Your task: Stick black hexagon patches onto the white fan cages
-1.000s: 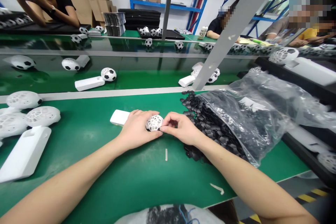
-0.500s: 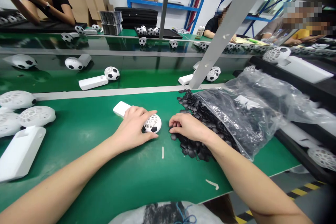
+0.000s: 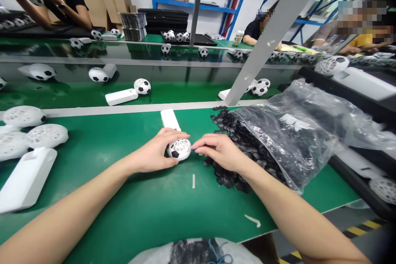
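My left hand [image 3: 157, 150] curls its thumb and fingers around a white soccer-ball-patterned plastic shell [image 3: 180, 149] on the green tabletop. A white rectangular handle part [image 3: 170, 119] extends behind the shell, away from me. Fingertips pinched, my right hand [image 3: 218, 150] is close to the shell's right side; whatever sits between them is too small to make out. Beneath and beyond that hand spreads a heap of small black plastic pieces [image 3: 227, 179], spilling from a clear plastic bag [image 3: 297, 148].
White shells [image 3: 46, 136] and a white handle part [image 3: 27, 179] lie at the left. Behind the table edge, a green conveyor [image 3: 173, 86] carries more ball-shaped parts. A slanted grey post [image 3: 262, 37] rises at the right, beside black trays [image 3: 371, 103]. Several people sit across.
The shell has been turned, so its handle now points away from me instead of left. My right hand has moved left from the black pieces to the shell. Conveyor parts have shifted right.
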A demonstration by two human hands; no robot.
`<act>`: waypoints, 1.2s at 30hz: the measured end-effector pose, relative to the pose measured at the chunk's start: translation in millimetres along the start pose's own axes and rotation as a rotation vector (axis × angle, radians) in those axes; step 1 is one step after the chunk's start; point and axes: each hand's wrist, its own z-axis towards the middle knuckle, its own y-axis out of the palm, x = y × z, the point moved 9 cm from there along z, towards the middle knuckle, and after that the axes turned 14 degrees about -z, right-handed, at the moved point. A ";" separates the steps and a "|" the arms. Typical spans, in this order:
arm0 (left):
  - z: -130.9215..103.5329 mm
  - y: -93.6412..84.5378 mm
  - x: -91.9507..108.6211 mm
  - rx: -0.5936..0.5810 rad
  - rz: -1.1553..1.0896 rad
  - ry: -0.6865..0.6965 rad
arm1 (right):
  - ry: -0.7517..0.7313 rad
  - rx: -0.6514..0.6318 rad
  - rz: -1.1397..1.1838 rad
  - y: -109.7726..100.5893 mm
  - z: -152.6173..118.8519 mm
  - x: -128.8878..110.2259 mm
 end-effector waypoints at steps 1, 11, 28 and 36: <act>-0.1 0.5 1.0 -0.010 -0.019 0.017 | -0.074 0.047 -0.062 -4.1 0.0 -7.8; 2.8 8.7 10.9 0.052 -0.029 0.013 | -0.233 0.070 -0.040 4.0 6.4 -25.2; 1.4 7.2 -1.7 0.082 -0.099 -0.077 | 0.112 -0.335 -0.472 9.1 -10.0 14.5; 0.5 -0.2 -2.5 0.154 -0.028 -0.074 | 0.097 -0.376 -0.479 18.4 -11.3 10.9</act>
